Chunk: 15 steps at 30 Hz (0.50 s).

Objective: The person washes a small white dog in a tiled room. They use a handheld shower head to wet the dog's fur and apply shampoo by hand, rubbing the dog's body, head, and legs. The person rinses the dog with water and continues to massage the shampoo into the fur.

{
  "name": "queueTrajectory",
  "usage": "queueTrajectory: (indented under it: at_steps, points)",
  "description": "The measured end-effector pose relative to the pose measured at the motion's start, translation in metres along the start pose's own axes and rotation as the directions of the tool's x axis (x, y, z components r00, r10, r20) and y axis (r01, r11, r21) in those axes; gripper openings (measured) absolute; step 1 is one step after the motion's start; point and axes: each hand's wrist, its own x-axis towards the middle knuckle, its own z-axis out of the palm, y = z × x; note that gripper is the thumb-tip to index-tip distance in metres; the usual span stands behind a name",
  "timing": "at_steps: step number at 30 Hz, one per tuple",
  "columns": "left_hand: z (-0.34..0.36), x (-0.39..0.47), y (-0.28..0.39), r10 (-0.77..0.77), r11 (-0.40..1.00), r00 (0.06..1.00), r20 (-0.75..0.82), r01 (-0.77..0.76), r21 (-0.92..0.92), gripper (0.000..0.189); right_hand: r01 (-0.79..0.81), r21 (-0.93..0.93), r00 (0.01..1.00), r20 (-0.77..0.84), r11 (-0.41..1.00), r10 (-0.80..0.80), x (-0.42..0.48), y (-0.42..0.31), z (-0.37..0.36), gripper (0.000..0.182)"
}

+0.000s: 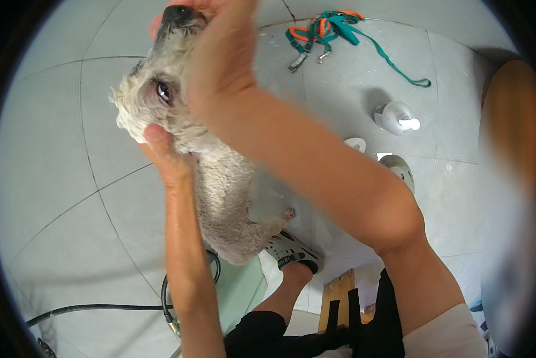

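A small dog with wet, pale curly fur [225,188] is on the tiled floor, its head tipped up and its dark nose at the top of the view. White lather seems to cover the top of its head. My left hand [167,156] cups the back of the dog's head, thumb laid on the fur behind the eye. Across the side of the muzzle and cheek lies my right hand [221,53]; its fingers are mostly hidden, so its grip is unclear.
A teal and orange leash with harness [326,31], a pump bottle [395,118] and a small white object [355,144] lie to the right. A black hose [102,307] runs at lower left, near a pale green board [241,286]. My clog [295,250] is beside the dog.
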Motion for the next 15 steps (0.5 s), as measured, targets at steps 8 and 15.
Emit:
queueTrajectory:
  at_steps: [8,15]
  points:
    - [-0.053,-0.023,-0.005,-0.048,0.995,0.999,-0.004,0.048,0.087,0.12,0.628,-0.723,0.749,0.662,0.289,0.029,-0.071,0.046,-0.124,0.05]
    - [-0.062,-0.052,-0.018,-0.26,0.965,0.956,-0.135,0.256,-0.046,0.119,0.393,-0.857,0.78,0.502,0.333,0.374,-0.015,0.063,-0.002,0.028]
